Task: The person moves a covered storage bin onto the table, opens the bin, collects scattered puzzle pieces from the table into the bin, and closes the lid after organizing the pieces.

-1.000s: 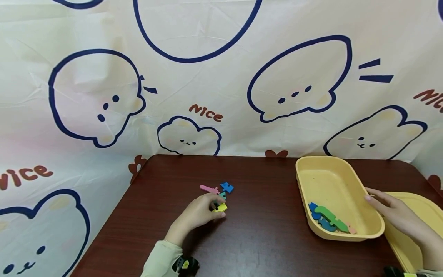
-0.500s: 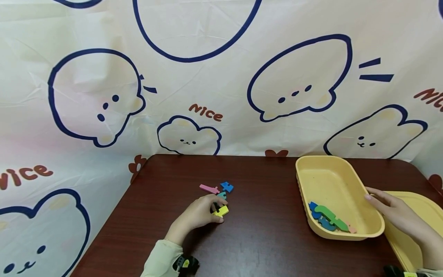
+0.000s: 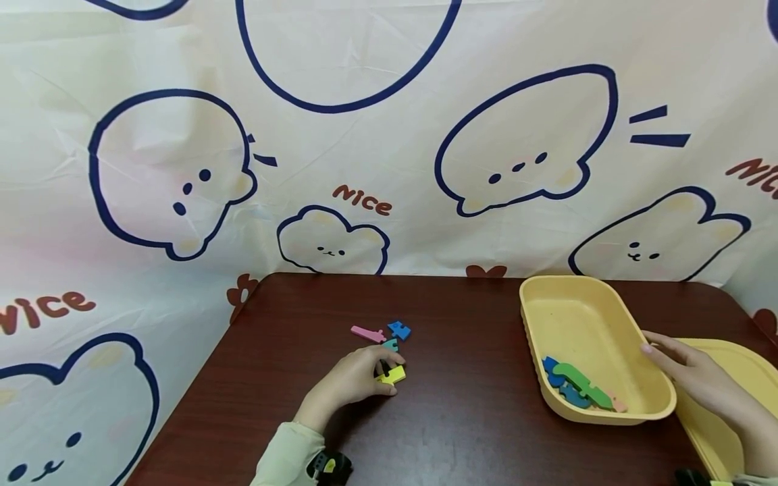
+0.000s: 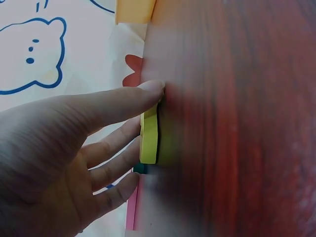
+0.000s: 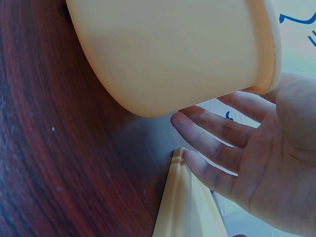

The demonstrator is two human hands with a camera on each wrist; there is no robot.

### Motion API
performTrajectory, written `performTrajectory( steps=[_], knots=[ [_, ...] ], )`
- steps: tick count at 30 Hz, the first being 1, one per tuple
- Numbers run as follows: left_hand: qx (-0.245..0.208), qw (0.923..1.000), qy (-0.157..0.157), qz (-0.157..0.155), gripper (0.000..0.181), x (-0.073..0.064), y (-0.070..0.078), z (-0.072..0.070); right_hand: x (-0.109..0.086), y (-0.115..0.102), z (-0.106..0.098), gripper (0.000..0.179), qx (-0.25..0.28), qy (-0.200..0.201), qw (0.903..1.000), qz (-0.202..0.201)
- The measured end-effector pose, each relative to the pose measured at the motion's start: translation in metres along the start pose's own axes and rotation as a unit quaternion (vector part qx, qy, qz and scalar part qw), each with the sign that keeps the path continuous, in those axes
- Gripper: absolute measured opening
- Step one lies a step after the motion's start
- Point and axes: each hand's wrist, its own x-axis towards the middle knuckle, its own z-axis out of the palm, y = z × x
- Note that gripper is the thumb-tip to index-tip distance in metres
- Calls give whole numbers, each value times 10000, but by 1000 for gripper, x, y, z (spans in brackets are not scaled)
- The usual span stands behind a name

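Note:
My left hand (image 3: pixel 358 374) pinches a yellow puzzle piece (image 3: pixel 394 374) between thumb and fingers, close over the brown table (image 3: pixel 462 378). In the left wrist view the yellow piece shows edge-on beneath the thumb tip. Just beyond the fingers lie a teal puzzle piece (image 3: pixel 390 345), a pink one (image 3: pixel 367 334) and a blue one (image 3: pixel 399 329). On the right, my right hand (image 3: pixel 693 368) rests against the right rim of a yellow plastic bin (image 3: pixel 583 290), its fingers fairly straight along the outside wall in the right wrist view.
Inside the bin's near left corner lie a green puzzle piece (image 3: pixel 583 386), blue pieces (image 3: pixel 573 395) and a small pink piece (image 3: pixel 618 405). A flat yellow lid (image 3: pixel 717 432) lies on the table under my right forearm. Behind the table hangs a white printed cloth (image 3: pixel 413 148).
My left hand has drawn slightly nearer and to the right with the yellow puzzle piece, away from the teal one. The right hand and the bin stay where they were.

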Motion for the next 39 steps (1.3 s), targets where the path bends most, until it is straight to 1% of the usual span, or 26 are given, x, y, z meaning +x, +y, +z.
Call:
performTrajectory(
  steps=[5,13,17,21,24,26,32,39],
  knots=[
    [78,10000,23,-22,40,-1,0,0,-1,0,1,74,10,-9,10000,1],
    [293,9991,238,215,36,-2,1,0,-1,-1,1,75,49,-40,10000,42],
    [186,9989,290,304,34,-3,3,-1,-1,-1,1,75,59,-37,10000,36],
    [-80,9987,242,443,32,-3,5,-1,0,-1,1,76,20,-50,10000,55],
    [-160,9979,220,580,33,-2,8,0,0,-1,0,76,7,-51,10000,73],
    [-141,9977,212,623,34,-2,10,0,0,-1,0,76,20,-56,9999,87],
    [15,9983,181,559,33,1,15,1,2,2,0,78,54,-41,9999,99],
    [28,9974,234,679,34,6,22,2,3,8,2,79,84,-34,9999,93]
  ],
)
